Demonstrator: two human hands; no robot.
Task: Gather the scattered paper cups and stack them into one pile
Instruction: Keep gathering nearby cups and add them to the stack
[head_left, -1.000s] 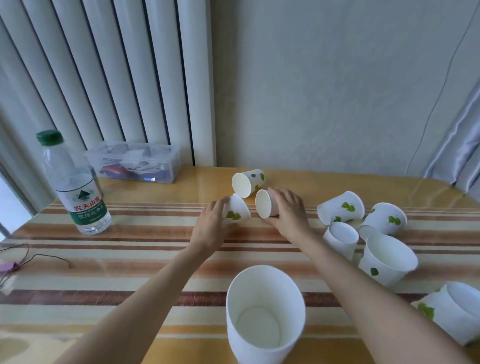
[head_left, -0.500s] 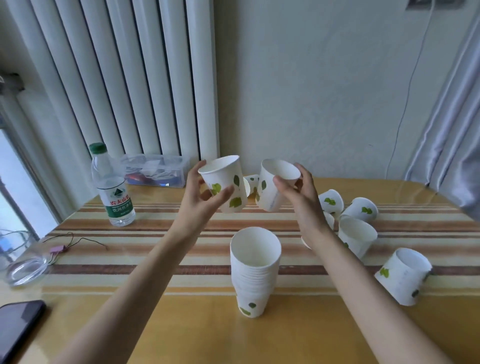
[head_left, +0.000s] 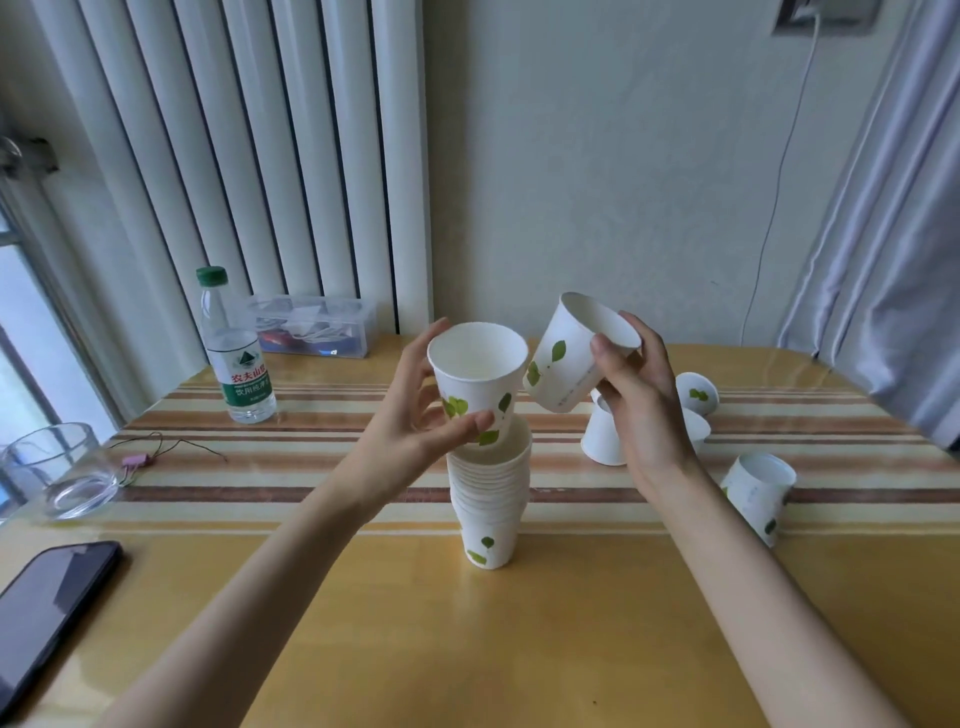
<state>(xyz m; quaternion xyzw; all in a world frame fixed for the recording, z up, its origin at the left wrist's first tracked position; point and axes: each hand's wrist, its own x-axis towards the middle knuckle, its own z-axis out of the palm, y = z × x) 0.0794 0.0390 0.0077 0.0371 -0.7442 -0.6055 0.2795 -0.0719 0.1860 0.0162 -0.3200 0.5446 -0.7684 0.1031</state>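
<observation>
A pile of several nested white paper cups with green leaves (head_left: 489, 499) stands upright in the middle of the table. My left hand (head_left: 415, 421) grips one upright paper cup (head_left: 475, 374) whose base dips into the mouth of the pile. My right hand (head_left: 636, 400) holds a second paper cup (head_left: 569, 358) tilted to the left, up beside the first. Loose cups sit to the right: one upside down (head_left: 602, 436) partly behind my right hand, one lying at the back (head_left: 697, 391), another (head_left: 696, 431) beside my wrist, and one tipped over (head_left: 759, 493) near my right forearm.
A water bottle with a green cap (head_left: 236, 353) and a clear plastic box (head_left: 311, 325) stand at the back left. A glass bowl (head_left: 54, 470), a thin wire (head_left: 166, 447) and a black phone (head_left: 49, 608) lie at the left. Curtains hang on both sides.
Both hands lifted a cup from the far table and brought them toward me. The left cup has come down onto the pile; the right cup has tilted and stays raised.
</observation>
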